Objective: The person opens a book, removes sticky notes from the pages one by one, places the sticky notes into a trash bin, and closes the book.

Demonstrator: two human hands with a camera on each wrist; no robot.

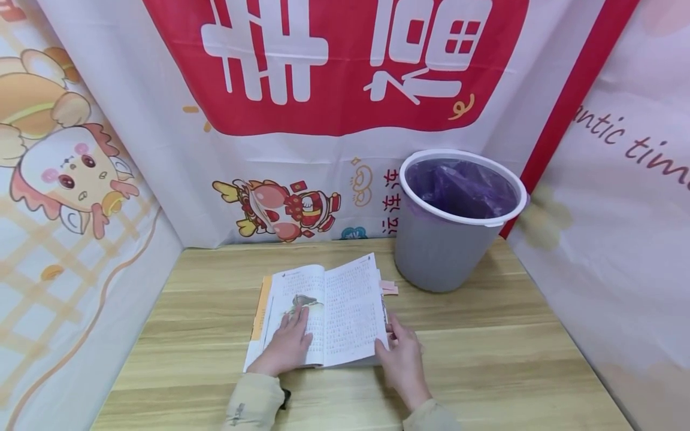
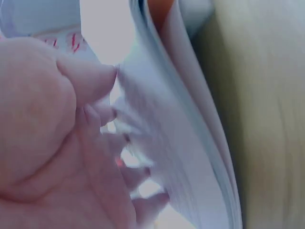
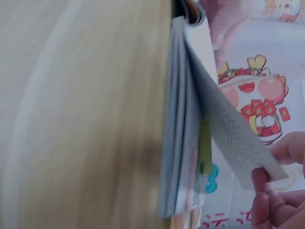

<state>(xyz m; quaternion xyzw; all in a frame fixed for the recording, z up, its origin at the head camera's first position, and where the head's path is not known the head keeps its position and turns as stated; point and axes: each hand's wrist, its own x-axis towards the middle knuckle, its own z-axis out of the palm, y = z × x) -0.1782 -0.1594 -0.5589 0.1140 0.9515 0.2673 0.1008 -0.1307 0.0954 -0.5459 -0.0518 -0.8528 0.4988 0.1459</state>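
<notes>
An open book [image 1: 353, 311] with printed text lies on the wooden table, a small picture on its left page. My left hand [image 1: 288, 342] rests on that left page, fingers extended; in the left wrist view its fingertips [image 2: 143, 176] press against the paper. At the book's right edge, my right hand [image 1: 401, 359] pinches the outer edge of a lifted page [image 3: 233, 129] between thumb and fingers. That page stands tilted away from the stack beneath it. Pink tabs [image 1: 389, 287] stick out from the right side, and a yellow-green strip [image 3: 205, 145] shows among the pages.
A grey trash bin [image 1: 444, 251] with a white rim and purple liner stands at the table's back right. Printed curtains [image 1: 323, 149] hang behind and on both sides of the wooden table [image 1: 485, 359].
</notes>
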